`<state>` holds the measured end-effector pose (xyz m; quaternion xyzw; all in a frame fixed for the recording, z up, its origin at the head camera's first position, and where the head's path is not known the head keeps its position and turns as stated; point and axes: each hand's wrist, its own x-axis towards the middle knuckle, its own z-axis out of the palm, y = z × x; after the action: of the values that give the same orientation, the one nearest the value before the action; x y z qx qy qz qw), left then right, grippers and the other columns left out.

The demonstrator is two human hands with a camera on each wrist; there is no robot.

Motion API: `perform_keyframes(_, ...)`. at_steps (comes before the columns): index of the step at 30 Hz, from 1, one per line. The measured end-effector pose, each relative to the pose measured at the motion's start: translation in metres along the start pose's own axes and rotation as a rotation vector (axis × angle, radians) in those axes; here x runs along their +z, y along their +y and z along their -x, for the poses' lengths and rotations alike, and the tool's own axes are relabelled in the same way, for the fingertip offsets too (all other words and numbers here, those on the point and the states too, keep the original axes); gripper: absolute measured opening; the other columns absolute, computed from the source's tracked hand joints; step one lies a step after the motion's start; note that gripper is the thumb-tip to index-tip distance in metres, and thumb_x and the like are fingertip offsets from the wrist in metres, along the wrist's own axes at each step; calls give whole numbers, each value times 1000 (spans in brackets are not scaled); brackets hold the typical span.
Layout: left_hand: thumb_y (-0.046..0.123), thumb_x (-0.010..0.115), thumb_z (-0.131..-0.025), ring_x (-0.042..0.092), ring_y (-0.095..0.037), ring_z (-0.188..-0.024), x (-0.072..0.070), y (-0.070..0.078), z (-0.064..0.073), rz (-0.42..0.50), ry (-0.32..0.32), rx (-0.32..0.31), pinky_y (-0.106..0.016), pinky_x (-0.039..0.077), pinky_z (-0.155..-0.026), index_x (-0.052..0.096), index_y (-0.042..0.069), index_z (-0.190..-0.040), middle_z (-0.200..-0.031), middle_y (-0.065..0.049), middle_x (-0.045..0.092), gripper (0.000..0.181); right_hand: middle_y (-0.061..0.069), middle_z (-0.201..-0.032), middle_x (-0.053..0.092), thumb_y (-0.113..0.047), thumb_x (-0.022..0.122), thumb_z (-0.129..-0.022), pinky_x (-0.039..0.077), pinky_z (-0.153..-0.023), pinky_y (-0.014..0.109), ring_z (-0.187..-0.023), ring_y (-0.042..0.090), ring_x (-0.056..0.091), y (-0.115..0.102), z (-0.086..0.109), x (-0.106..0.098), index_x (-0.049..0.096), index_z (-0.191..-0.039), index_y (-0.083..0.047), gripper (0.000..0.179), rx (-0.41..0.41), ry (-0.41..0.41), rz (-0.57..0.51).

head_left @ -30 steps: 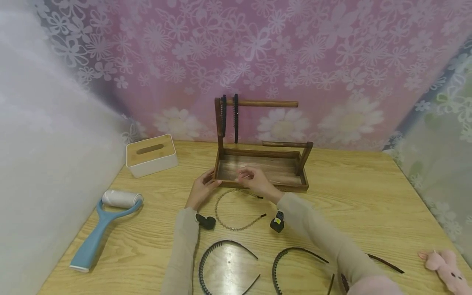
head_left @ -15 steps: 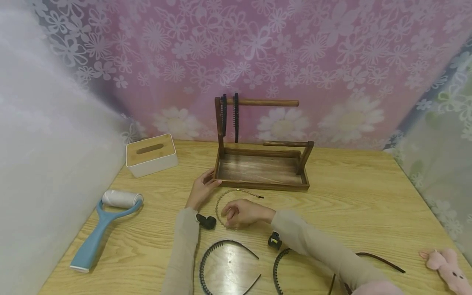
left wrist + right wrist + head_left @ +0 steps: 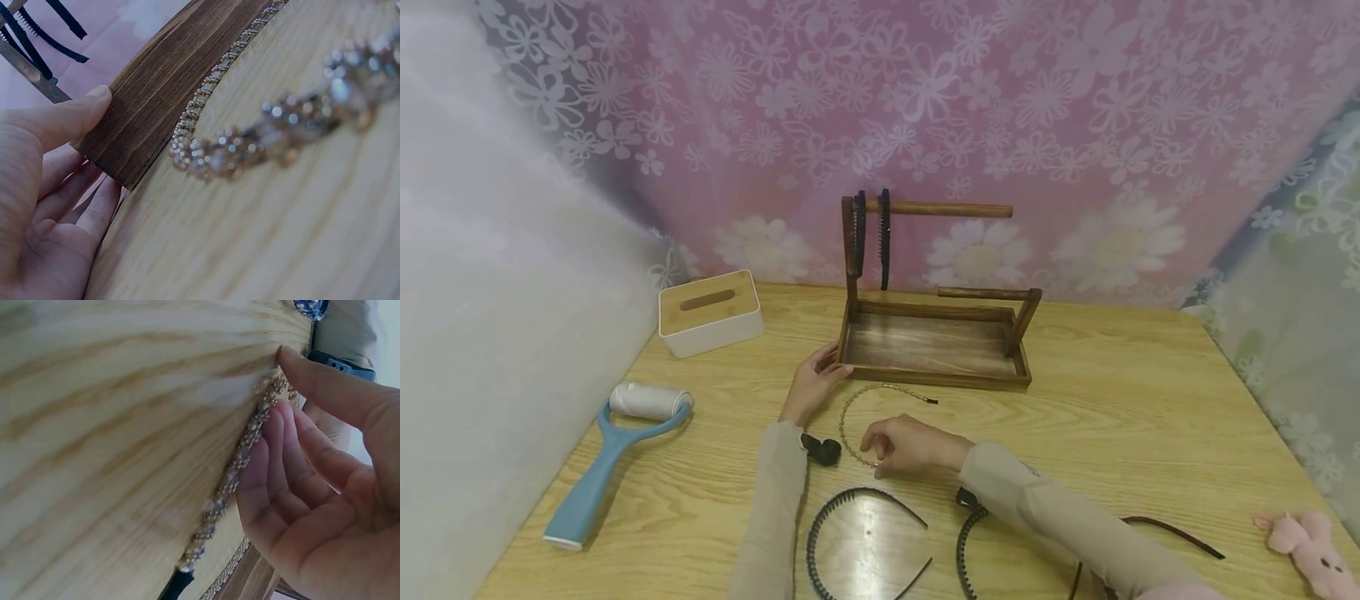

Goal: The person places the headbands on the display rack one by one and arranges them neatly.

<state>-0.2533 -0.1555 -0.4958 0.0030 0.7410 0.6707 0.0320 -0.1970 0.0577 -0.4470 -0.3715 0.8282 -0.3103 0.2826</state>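
Note:
My left hand (image 3: 814, 385) grips the front left corner of a dark wooden headband rack (image 3: 940, 382), thumb over the tray wall and fingers below outside, as the left wrist view shows. A beaded headband (image 3: 842, 419) lies on the table just in front of the rack. My right hand (image 3: 913, 446) is over its near side. In the right wrist view, the curved fingers lie right along the beaded strand (image 3: 215, 509), with the thumb apart on its other side. Two black toothed headbands (image 3: 884, 242) hang from the rack's upper bar.
Nearer the table's front lie a black toothed headband (image 3: 811, 546), another toothed headband (image 3: 962, 554) and a brown one (image 3: 1183, 533), the latter two partly behind my right sleeve. A tissue box (image 3: 715, 333) and a blue lint roller (image 3: 591, 483) stand left; a pink plush toy (image 3: 1311, 550) lies right.
My right hand has come back from the rack's tray toward me, down to the beaded headband, then shifted slightly right along its near side. My left hand keeps its hold on the rack.

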Motion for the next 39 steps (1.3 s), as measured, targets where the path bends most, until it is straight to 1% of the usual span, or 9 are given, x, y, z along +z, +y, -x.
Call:
perform_keyframes(4,14,70,-91,41,-32,-140,1,-3,-2,-4,15,15,-38,41,-117,42,7,-148,-152,-15,40,64,-1,-76,63,-4,74,-85,52,-69,14,-68,0,53,2,5,-3,66,-112,0,29,-22,-14,21)
perform_keyframes(8,15,70,-91,42,-31,-140,1,-3,-2,-18,19,22,-38,42,-116,43,8,-147,-152,-14,41,63,-3,-73,63,-2,71,-86,52,-68,14,-66,-1,53,2,11,-6,66,-113,0,28,-4,-27,36)
perform_keyframes(11,15,70,-91,41,-31,-140,-1,-3,0,-28,26,20,-38,42,-117,43,9,-147,-153,-13,40,62,-4,-73,62,0,68,-86,50,-65,14,-66,0,52,2,16,-8,66,-113,1,28,4,-35,37)
perform_keyframes(16,13,70,-91,39,-31,-142,-3,-1,2,-8,19,1,-37,40,-118,42,8,-148,-154,-14,38,64,-4,-73,59,1,64,-85,49,-64,14,-66,0,49,6,23,-12,68,-112,4,28,-29,-13,24)
perform_keyframes(22,10,70,-90,36,-34,-143,-4,17,12,14,-13,-21,-39,38,-119,38,3,-149,-155,-19,34,67,-2,-82,64,-3,64,-84,52,-65,15,-69,0,54,10,34,-17,70,-111,-1,27,-34,70,-12)
perform_keyframes(24,9,69,-90,36,-35,-143,-4,24,15,4,-15,-18,-40,38,-119,38,1,-149,-155,-20,34,67,-1,-86,66,-5,63,-85,51,-63,16,-70,0,54,10,39,-20,70,-112,-3,27,-38,103,-9)
perform_keyframes(27,9,69,-91,37,-34,-142,-3,28,17,5,-17,-17,-38,39,-119,38,0,-149,-155,-19,35,66,1,-88,67,-5,61,-87,47,-61,16,-70,2,50,9,46,-24,69,-113,-4,27,-44,145,-26)
perform_keyframes(34,10,69,-91,38,-35,-142,-3,27,16,12,-20,-18,-39,40,-118,38,1,-149,-155,-19,36,66,14,-91,68,-4,59,-88,45,-60,16,-71,2,49,8,63,-32,67,-116,2,29,-75,229,-119)
perform_keyframes(39,9,70,-90,37,-35,-142,-2,25,14,21,-27,-7,-38,39,-119,39,1,-148,-155,-19,36,66,14,-93,67,-2,61,-88,47,-62,17,-73,2,52,11,78,-37,66,-117,3,30,-44,302,-168)
